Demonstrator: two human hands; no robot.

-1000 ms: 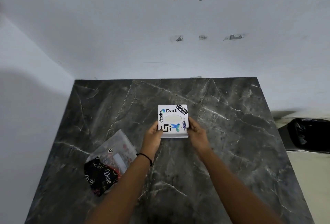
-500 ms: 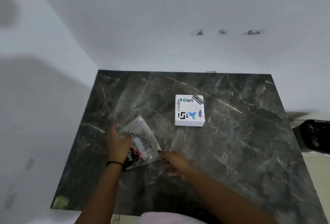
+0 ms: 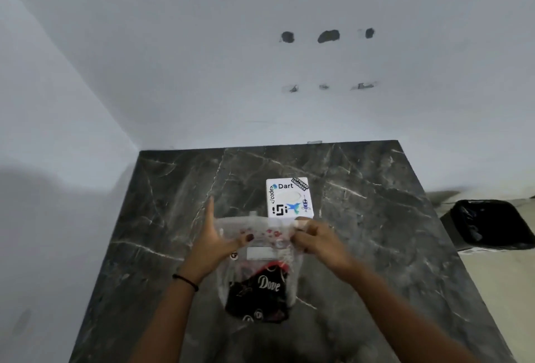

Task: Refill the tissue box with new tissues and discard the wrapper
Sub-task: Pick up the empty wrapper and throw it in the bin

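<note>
A white tissue box [image 3: 289, 200] covered in stickers, with an oval slot on top, sits on the dark marble table [image 3: 376, 232]. Just in front of it I hold up a clear plastic wrapper [image 3: 260, 270] with a black and red "Dove" print at its bottom. My left hand [image 3: 215, 242] grips the wrapper's upper left edge, index finger pointing up. My right hand [image 3: 317, 239] pinches the upper right corner. The wrapper's top edge overlaps the near side of the box. I cannot see any tissues inside it.
A black bin [image 3: 492, 225] lined with a black bag stands on the floor to the right of the table. White walls [image 3: 202, 73] close the table's far and left sides.
Both hands left the tissue box, went to the wrapper at the table's left, and have lifted it to the middle in front of the box. The box stayed put.
</note>
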